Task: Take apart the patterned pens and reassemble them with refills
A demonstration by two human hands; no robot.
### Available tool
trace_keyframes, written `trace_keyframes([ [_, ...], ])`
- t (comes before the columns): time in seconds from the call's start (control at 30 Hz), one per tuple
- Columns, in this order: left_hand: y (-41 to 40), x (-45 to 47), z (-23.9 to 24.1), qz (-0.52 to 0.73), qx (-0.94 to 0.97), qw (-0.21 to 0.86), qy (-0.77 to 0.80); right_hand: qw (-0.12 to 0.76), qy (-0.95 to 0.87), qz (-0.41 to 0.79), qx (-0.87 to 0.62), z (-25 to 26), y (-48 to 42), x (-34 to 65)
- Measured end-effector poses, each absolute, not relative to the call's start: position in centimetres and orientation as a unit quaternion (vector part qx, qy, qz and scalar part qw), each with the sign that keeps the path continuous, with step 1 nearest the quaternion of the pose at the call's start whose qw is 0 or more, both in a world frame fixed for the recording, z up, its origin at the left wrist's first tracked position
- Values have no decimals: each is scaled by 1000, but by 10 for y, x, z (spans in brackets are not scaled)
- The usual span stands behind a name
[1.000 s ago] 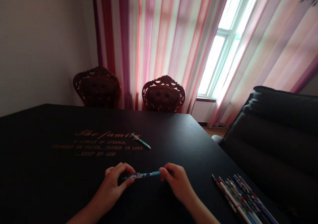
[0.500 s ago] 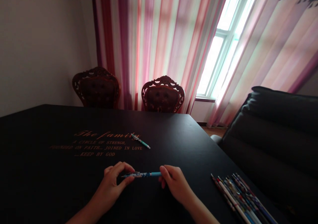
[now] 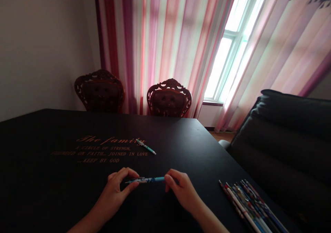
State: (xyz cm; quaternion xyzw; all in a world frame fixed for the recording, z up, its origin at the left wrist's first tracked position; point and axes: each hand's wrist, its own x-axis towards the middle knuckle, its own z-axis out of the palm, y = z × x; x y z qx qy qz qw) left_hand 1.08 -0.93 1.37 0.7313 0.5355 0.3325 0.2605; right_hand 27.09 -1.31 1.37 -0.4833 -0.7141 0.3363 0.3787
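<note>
Both hands hold one blue patterned pen (image 3: 148,180) level, just above the black table (image 3: 64,191). My left hand (image 3: 117,190) pinches its tip end between thumb and fingers. My right hand (image 3: 181,190) is closed round the teal rear end. A second pen (image 3: 146,147), green and white, lies farther out on the table beside the printed lettering. A row of several patterned pens (image 3: 249,205) lies to the right of my right hand, near the table's edge.
Orange lettering (image 3: 100,150) is printed on the tabletop. Two carved dark-red chairs (image 3: 169,98) stand at the far edge before striped pink curtains. A black padded chair (image 3: 284,136) stands close on the right. A bright window (image 3: 230,43) is behind.
The hands and the pen between them have barely moved; the view has drifted slightly.
</note>
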Motion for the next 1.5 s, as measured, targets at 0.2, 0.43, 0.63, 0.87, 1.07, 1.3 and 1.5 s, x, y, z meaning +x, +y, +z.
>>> trace_keyframes([
  [0.2, -9, 11, 13, 337, 745, 242, 523, 382, -723, 311, -484, 11, -13, 270],
  [0.43, -13, 11, 16, 391, 740, 218, 502, 392, -675, 402, -479, 4, -14, 265],
  [0.63, -3, 13, 11, 453, 535, 583, 410, 455, -647, 378, -480, 10, -11, 268],
  [0.87, -3, 14, -3, 481, 318, 763, 292, 448, -661, 356, -485, 18, -18, 265],
  [1.07, -6, 12, -3, 472, 295, 795, 240, 442, -681, 328, -483, 27, -23, 265],
  [1.3, -7, 12, 1, 474, 315, 780, 260, 438, -700, 300, -478, 28, -22, 267],
  [1.5, -4, 15, 7, 478, 312, 770, 285, 400, -758, 225, -464, 27, -21, 264],
])
